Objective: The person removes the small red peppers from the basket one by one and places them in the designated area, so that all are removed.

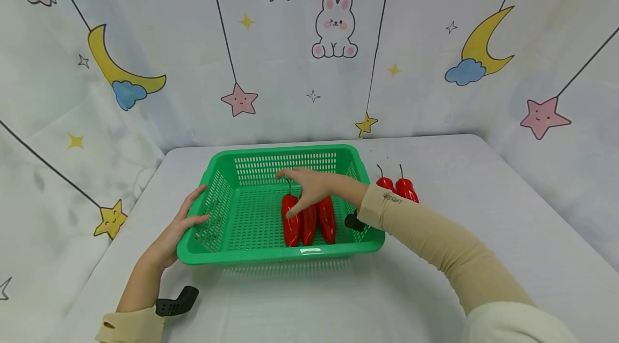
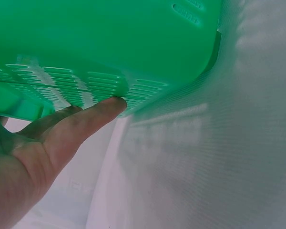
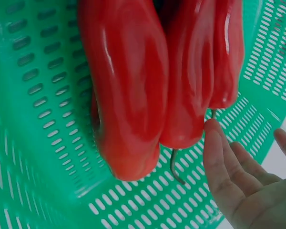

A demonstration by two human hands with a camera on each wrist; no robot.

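Observation:
A green plastic basket [image 1: 280, 258] with slotted walls sits on the table, holding several long red peppers. My left hand [image 1: 176, 233] is at its left side, thumb and a finger reaching over the rim. In the left wrist view, straight fingers [image 2: 97, 114] lie against the slotted outer wall. Over the peppers, my right hand [image 1: 311, 187] is spread with nothing in its grasp. The leftmost pepper [image 1: 290, 222] lies under its thumb side, its stem pointing away. In the right wrist view, a fingertip is close by the stem end of the farthest pepper [image 3: 228, 62].
Two more red peppers, including one on the right [image 1: 406, 188], lie on the white table [image 1: 483, 214] right of the basket, partly behind my right sleeve [image 1: 435, 246]. A patterned cloth backdrop [image 1: 290, 63] stands behind the table. Black wrist mounts [image 1: 176, 302] stick out from both sleeves.

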